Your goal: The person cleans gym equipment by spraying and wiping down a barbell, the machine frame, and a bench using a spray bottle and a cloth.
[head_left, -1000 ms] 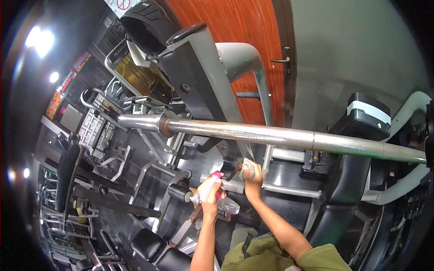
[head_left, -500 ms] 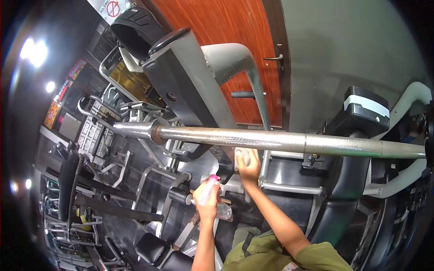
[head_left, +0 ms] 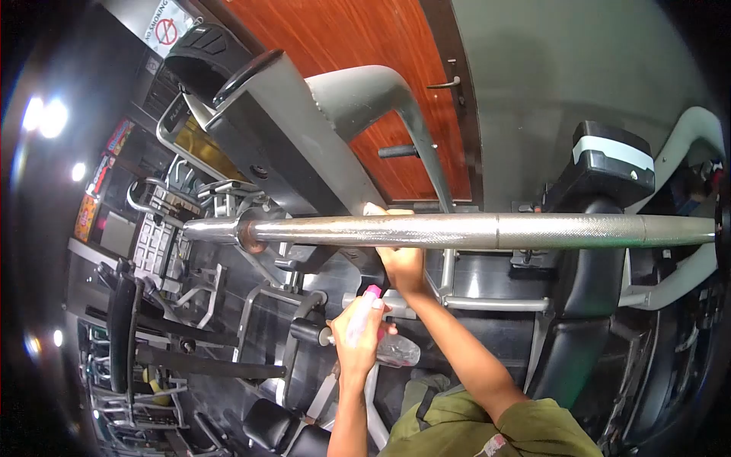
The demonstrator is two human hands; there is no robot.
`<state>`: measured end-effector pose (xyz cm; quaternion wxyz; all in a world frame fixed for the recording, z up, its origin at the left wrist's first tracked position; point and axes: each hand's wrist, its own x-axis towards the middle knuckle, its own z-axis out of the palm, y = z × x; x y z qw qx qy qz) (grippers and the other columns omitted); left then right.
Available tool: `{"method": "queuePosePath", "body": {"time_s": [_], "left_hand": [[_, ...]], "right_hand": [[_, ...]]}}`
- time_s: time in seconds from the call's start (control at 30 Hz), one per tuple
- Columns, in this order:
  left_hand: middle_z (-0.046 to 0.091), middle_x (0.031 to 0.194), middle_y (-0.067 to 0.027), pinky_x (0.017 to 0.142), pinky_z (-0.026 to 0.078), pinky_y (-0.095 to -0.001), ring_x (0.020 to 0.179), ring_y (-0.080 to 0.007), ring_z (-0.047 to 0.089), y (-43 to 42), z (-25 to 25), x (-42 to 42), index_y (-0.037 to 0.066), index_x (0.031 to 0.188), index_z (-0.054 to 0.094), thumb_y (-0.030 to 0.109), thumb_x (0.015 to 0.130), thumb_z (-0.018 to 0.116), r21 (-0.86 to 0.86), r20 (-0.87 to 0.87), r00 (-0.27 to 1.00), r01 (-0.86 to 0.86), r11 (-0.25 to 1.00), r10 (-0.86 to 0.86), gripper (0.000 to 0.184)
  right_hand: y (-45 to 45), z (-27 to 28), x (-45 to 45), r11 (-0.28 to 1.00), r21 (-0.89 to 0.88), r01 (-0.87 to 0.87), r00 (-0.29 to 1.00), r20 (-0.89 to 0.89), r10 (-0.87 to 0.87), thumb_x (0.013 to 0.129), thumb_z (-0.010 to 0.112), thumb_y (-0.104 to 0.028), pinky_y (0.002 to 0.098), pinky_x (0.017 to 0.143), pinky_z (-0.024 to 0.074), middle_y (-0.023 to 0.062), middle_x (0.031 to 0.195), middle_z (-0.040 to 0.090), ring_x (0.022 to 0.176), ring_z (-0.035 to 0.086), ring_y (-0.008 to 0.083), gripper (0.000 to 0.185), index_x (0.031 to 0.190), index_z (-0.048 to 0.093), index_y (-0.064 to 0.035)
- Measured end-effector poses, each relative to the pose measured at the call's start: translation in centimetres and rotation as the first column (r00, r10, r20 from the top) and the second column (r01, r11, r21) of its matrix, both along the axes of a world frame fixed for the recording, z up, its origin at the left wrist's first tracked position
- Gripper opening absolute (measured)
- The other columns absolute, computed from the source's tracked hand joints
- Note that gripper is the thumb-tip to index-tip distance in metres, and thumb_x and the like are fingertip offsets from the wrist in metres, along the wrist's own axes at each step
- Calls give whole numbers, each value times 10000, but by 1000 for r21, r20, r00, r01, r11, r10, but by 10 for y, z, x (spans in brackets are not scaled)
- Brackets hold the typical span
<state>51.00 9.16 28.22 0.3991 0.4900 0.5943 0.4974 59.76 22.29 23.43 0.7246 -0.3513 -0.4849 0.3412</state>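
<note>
My left hand (head_left: 355,343) is wrapped round a spray bottle (head_left: 399,351) with a clear body and a pink-and-white spray head. The bottle lies nearly sideways, its body pointing right. My right hand (head_left: 403,268) reaches up behind a metal barbell (head_left: 373,230), which hides its middle. Its fingers are curled against the grey machine upright (head_left: 320,126); a small pale patch shows at the fingertips, too unclear to name. The barbell runs across the view, in front of the upright and above my left hand.
A padded bench (head_left: 575,335) stands right of my right arm. A curved grey frame tube (head_left: 381,84) juts out before the wooden door (head_left: 343,34). A black seat pad (head_left: 270,423) is low, left of my left forearm. More gym machines fill the left side.
My right hand has moved up and left, from below the barbell to behind it along the upright. The left hand still holds the spray bottle, now slightly further right. The view has shifted a little.
</note>
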Motion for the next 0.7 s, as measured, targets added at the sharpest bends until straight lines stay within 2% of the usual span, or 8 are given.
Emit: {"method": "queuePosePath", "body": {"time_s": [0.07, 0.13, 0.17, 0.23, 0.37, 0.5, 0.6, 0.7], "left_hand": [[725, 866, -103, 542, 485, -260, 615, -148, 693, 4, 0, 3, -58, 993, 696, 217, 1014, 655, 5, -25, 1000, -16, 1000, 16, 279], [727, 866, -94, 540, 474, -255, 621, -142, 693, 10, -2, 1, -49, 989, 696, 223, 1017, 654, 5, -72, 997, -16, 1000, 16, 277], [724, 872, -108, 561, 493, -274, 621, -162, 693, 11, -3, -2, -53, 987, 689, 249, 1014, 649, -4, -88, 996, 6, 1000, -7, 306], [719, 885, -137, 604, 529, -311, 620, -201, 695, 13, -4, -6, -62, 982, 673, 300, 1009, 640, -25, -123, 991, 52, 998, -54, 364], [715, 877, -141, 571, 515, -307, 598, -203, 683, 15, -8, -5, -57, 941, 677, 294, 1004, 648, -28, -85, 994, 70, 997, -72, 357], [708, 862, -136, 552, 503, -300, 584, -202, 674, 16, -17, -6, -56, 932, 676, 286, 1000, 653, -17, -50, 996, 68, 998, -69, 350], [702, 851, -132, 533, 492, -296, 566, -200, 665, 15, -19, -5, -53, 927, 673, 276, 998, 656, -3, -54, 997, 62, 998, -62, 337], [676, 826, -113, 521, 489, -294, 551, -183, 652, 13, -22, -4, -55, 917, 676, 206, 985, 667, 20, -48, 997, 58, 998, -57, 269]], "right_hand": [[-7, -13, -2, 995, -99, -5, 999, 35, 8, 925, 735, -153, 381, 962, 489, 144, 1162, 682, 1056, 657, 267, 333, 1219, 713, 2], [-12, -58, -8, 976, -216, 43, 992, 125, -16, 934, 733, -193, 398, 972, 487, 162, 1168, 674, 1070, 660, 294, 353, 1227, 708, 3], [-17, -76, -11, 967, -211, 140, 985, 130, -114, 956, 711, -217, 401, 960, 497, 163, 1155, 673, 1086, 662, 309, 360, 1242, 705, 2], [-29, -113, -16, 928, -351, 129, 991, 66, -113, 967, 696, -223, 391, 942, 506, 166, 1142, 669, 1074, 668, 308, 347, 1232, 712, 1], [-29, -129, -2, 909, -411, 76, 991, 132, -23, 973, 676, -206, 401, 903, 523, 176, 1078, 686, 1032, 692, 321, 349, 1260, 704, -9], [2, -77, 17, 901, -434, -23, 978, 176, 109, 983, 658, -187, 402, 919, 512, 208, 1203, 692, 1097, 681, 330, 354, 1258, 678, 35], [22, -57, 5, 995, 88, -38, 999, 2, 38, 997, 636, -178, 412, 968, 489, 211, 1270, 679, 1137, 662, 310, 366, 1283, 645, 49], [12, -54, 7, 964, -122, -236, 960, -181, 212, 1008, 618, -168, 417, 1013, 468, 191, 1241, 686, 1154, 648, 290, 378, 1320, 618, 46]]}}
